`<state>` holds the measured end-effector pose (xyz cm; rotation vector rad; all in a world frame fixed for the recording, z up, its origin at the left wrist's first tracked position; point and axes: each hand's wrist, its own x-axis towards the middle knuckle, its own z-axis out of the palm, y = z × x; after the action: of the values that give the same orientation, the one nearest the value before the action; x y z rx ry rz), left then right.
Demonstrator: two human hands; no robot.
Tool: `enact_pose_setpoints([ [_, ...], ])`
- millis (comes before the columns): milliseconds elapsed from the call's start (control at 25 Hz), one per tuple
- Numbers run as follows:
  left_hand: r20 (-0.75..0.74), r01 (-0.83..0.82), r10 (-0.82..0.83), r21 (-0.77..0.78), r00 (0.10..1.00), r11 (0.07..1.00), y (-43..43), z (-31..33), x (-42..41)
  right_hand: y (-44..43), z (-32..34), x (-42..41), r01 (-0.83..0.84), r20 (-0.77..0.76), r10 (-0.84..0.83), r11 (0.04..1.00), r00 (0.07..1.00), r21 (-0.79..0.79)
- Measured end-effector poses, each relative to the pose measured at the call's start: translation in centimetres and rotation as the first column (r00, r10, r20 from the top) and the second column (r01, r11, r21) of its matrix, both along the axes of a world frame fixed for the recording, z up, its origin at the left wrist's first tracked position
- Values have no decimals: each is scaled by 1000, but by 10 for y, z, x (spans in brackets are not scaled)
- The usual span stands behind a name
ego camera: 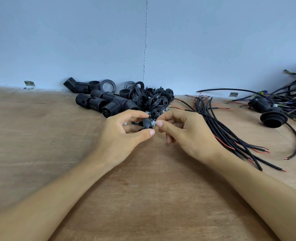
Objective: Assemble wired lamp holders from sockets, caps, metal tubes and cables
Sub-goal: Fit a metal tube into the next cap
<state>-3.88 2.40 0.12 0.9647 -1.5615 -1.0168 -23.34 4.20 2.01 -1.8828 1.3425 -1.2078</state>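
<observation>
While the left grip pinches a small black cap between thumb and fingertips, the right grip pinches the silver metal tube at the cap's right end, both over the wooden counter. Just beyond the grips lies a heap of black sockets; black cables fan out right of the right grip.

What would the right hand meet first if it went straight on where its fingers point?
Probably the black cap in the left hand, just beyond the metal tube the right hand pinches.
</observation>
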Motion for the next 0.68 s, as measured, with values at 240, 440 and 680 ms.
enact_pose_setpoints([
  [240, 45, 17, -12, -96, 999, 995, 5, 0, -1, 0, 0, -1, 68, -215, -80, 995, 973, -67],
  [440, 48, 6, 0, -115, 999, 993, 4, -1, -3, 2, 1, -2, 51, -76, -50, 999, 996, 11],
  [680, 39, 4, -1, -82, 999, 997, 4, -1, -3, -3, -2, -1, 2, -99, 0, 1000, 995, 25],
])
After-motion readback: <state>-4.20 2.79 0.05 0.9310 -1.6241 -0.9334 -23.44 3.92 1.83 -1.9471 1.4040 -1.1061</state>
